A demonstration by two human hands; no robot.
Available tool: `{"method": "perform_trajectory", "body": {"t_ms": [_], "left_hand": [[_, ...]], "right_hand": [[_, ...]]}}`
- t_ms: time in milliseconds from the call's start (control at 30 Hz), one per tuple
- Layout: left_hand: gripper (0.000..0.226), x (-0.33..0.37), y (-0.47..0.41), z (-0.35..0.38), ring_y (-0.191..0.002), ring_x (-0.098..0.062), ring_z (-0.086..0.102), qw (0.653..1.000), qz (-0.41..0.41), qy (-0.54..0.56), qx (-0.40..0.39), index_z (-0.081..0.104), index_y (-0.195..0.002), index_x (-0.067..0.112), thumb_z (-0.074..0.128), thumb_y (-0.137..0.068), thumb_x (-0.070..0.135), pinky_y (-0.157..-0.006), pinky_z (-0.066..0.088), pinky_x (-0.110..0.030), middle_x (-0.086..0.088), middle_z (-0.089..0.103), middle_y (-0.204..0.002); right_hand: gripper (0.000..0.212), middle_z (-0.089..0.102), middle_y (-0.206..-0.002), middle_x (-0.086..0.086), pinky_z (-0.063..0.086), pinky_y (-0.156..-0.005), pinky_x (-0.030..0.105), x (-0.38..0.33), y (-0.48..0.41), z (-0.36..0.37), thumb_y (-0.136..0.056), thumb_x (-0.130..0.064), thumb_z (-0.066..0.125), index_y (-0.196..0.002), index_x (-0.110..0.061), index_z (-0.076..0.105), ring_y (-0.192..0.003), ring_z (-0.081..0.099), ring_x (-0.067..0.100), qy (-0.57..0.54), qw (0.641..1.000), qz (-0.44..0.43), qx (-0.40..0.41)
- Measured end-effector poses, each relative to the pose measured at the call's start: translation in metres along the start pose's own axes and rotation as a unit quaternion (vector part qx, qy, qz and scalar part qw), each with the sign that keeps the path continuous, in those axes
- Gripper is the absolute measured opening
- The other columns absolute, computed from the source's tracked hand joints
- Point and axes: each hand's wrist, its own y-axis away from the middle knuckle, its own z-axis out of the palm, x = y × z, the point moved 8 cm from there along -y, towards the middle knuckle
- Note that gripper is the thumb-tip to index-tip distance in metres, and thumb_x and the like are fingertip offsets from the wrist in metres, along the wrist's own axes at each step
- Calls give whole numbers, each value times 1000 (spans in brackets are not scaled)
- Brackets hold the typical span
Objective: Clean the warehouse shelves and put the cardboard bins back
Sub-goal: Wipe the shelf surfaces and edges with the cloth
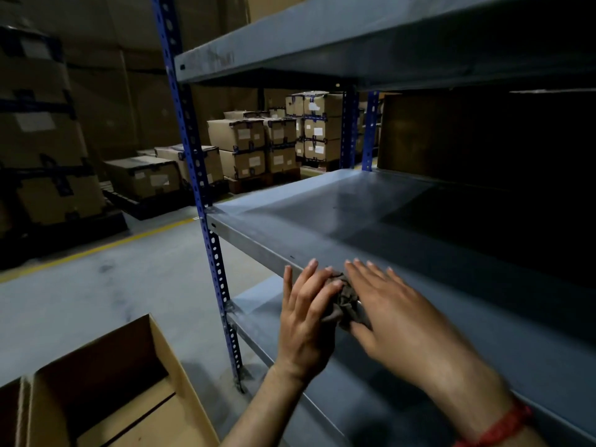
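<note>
Grey shelf [354,214] needs wiping, so my left hand [306,308] curls round the brown rag [345,301] at its front edge and my right hand [393,314] presses flat on top. One cardboard bin [129,382] sits on the floor [96,285] beside me.

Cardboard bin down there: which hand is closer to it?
Left. The left hand is right of the cardboard bin; the right hand lies farther right, beyond the rag.
</note>
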Motion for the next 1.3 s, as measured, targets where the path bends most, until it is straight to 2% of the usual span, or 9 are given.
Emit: {"method": "perform_trajectory", "body": {"t_ms": [133, 300, 433, 667, 767, 867, 967, 1200, 1300], "left_hand": [[35, -57, -7, -9, -140, -40, 42, 996, -73, 48, 31, 52, -124, 16, 32, -106, 39, -117, 11, -67, -15, 56, -135], [34, -139, -8, -38, -149, -31, 30, 970, -222, 3, 99, 48, -128, 22, 29, -107, 42, -118, 2, -68, -8, 48, -148], [25, -128, -5, -35, -153, -25, 20, 963, -237, 18, 128, 45, -129, 30, 32, -107, 34, -117, 5, -70, 6, 41, -153], [20, -92, 9, -6, -153, -34, 13, 964, -199, 120, 127, 52, -117, 27, 40, -104, 35, -120, -10, -59, 6, 36, -159], [34, -155, 13, -29, -155, -21, -2, 940, -285, 66, 175, 41, -137, 42, 38, -103, 45, -119, -14, -59, 8, 12, -167], [53, -234, 15, -63, -144, 14, -17, 879, -430, 5, 205, 33, -149, 20, 34, -102, 45, -118, -16, -59, 11, -12, -165], [25, -283, 4, -83, -151, -6, -16, 834, -510, 10, 212, 39, -132, 39, 34, -107, 37, -117, -13, -61, 1, -20, -165], [53, -244, 1, -66, -144, 10, -18, 864, -469, 50, 173, 28, -153, 21, 32, -105, 43, -122, -14, -46, 17, 2, -164], [77, -185, 11, -40, -154, -9, 0, 887, -420, 104, 163, 20, -156, 11, 41, -98, 57, -126, 3, -34, -1, 12, -167]], "right_hand": [[81, -5, -166, 0, -8, -119, 25, 1, -2, 5, -101, -50, 43, -159, -17, -4, -153, -1, 13, 9, 1000, -10, -4], [74, 63, -134, 9, 39, -103, 38, 11, 0, 8, -73, -54, 72, -131, -8, 63, -120, 64, 22, 75, 995, 17, 56], [63, 72, -118, 9, 53, -93, 49, 0, -11, 4, -86, -54, 40, -115, -10, 73, -107, 70, 23, 71, 991, 63, 89], [89, 34, -159, -5, 7, -123, 39, -56, -78, 7, -76, -50, -1, -153, -21, 34, -148, 26, 8, -35, 997, 26, 57], [72, 61, -137, 2, 35, -114, 42, -56, -83, 19, -85, -50, 23, -135, -13, 60, -128, 56, 12, -38, 998, 24, 41], [55, 76, -105, -1, 56, -82, 39, -51, -84, 19, -72, -53, 58, -105, -13, 77, -98, 73, 16, -13, 995, 38, 94], [56, 77, -100, -4, 58, -71, 36, -49, -85, 18, -60, -56, 65, -97, -17, 79, -92, 74, 18, -22, 992, 62, 105], [53, 77, -102, 7, 56, -86, 37, -51, -95, 21, -83, -44, 40, -97, -10, 79, -94, 74, 22, -27, 987, 50, 151], [40, 66, -128, 8, 45, -105, 42, -69, -120, 22, -94, -35, 43, -116, -15, 69, -119, 62, 26, -40, 992, 51, 104]]}}
